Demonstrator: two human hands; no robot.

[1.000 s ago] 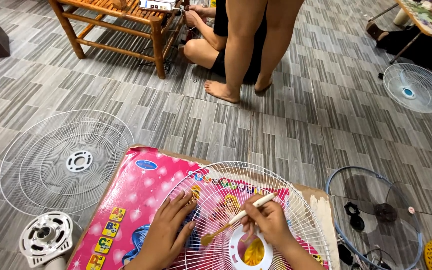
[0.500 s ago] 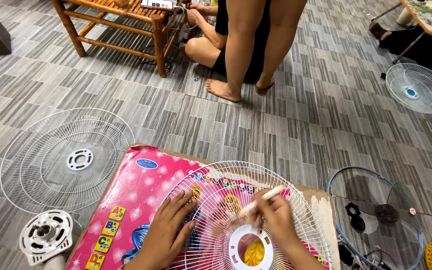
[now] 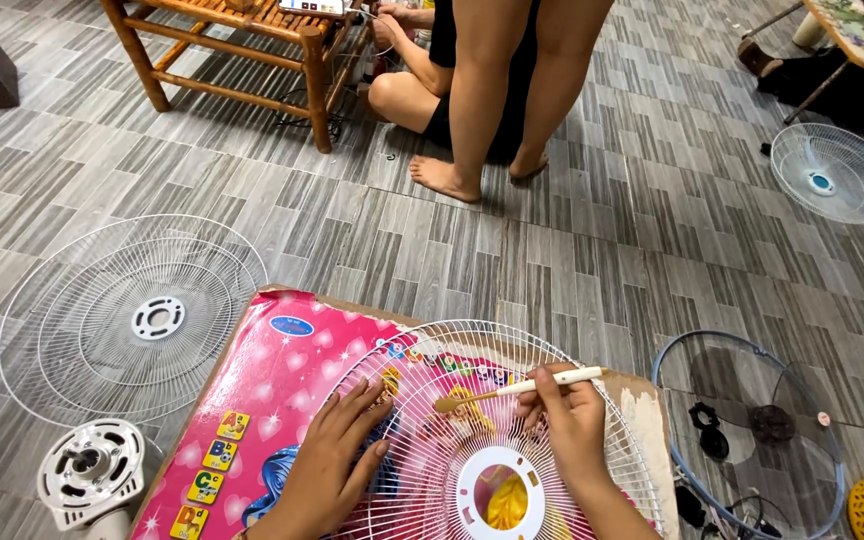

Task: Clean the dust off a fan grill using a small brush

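Observation:
A white wire fan guard (image 3: 432, 350) lies on a pink picture board (image 3: 272, 380) in front of me. My left hand (image 3: 337, 465) rests flat on the guard's left side, fingers spread. My right hand (image 3: 570, 425) grips a thin white-handled brush (image 3: 522, 388), held almost level, its brownish bristle tip touching the wires near the guard's upper middle. The guard's white hub ring (image 3: 497, 490) sits between my hands, with yellow showing through it.
A second white guard (image 3: 132, 320) lies on the tiled floor to the left, with a white motor housing (image 3: 92, 468) below it. A blue-rimmed guard (image 3: 742, 420) lies right, another (image 3: 837, 172) far right. A person's legs (image 3: 492, 100) stand ahead beside a wooden table (image 3: 242, 40).
My right hand has lifted the brush from the hub area and swung it toward the guard's upper part, turning it nearly level. My left hand has stayed put.

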